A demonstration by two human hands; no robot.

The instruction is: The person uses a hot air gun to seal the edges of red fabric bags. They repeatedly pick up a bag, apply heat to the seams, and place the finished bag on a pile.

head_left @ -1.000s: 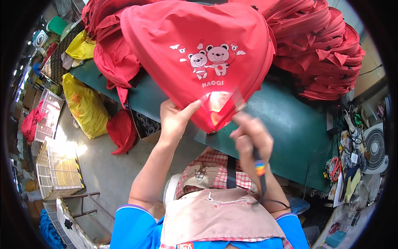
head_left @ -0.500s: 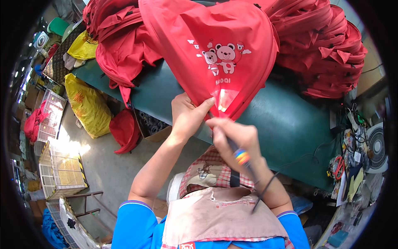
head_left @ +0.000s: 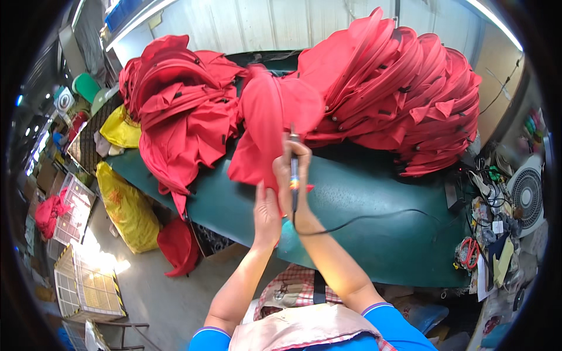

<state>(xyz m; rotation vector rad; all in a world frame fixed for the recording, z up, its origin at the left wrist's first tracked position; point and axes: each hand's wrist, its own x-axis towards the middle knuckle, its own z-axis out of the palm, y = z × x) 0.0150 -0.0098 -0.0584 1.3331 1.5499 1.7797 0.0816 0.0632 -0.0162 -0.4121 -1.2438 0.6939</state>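
Head view: a red fabric panel (head_left: 260, 131), its upper part blurred, stands raised over the dark green tabletop (head_left: 374, 234), between two heaps of similar red pieces, the left heap (head_left: 175, 105) and the right heap (head_left: 404, 99). The left hand (head_left: 267, 213) grasps the panel's lower end between thumb and fingers; the right hand (head_left: 284, 181), close beside it, has its fingers wrapped around a corded pen-shaped tool (head_left: 294, 164), tip upward. Whether the tip touches the fabric, I cannot tell. Below the table's left edge, a cardboard box (head_left: 232, 253) holds dark small items, too shadowed to identify, with a red fabric piece (head_left: 178, 245) lying next to it. Farther left stands a bulging yellow plastic bag (head_left: 126, 207), contents hidden. A wire-mesh crate (head_left: 88, 286) with a striped edge sits on the floor; behind it, red cloth (head_left: 51, 213) lies at a white wire crate (head_left: 76, 202), inside or over its rim, unclear which.
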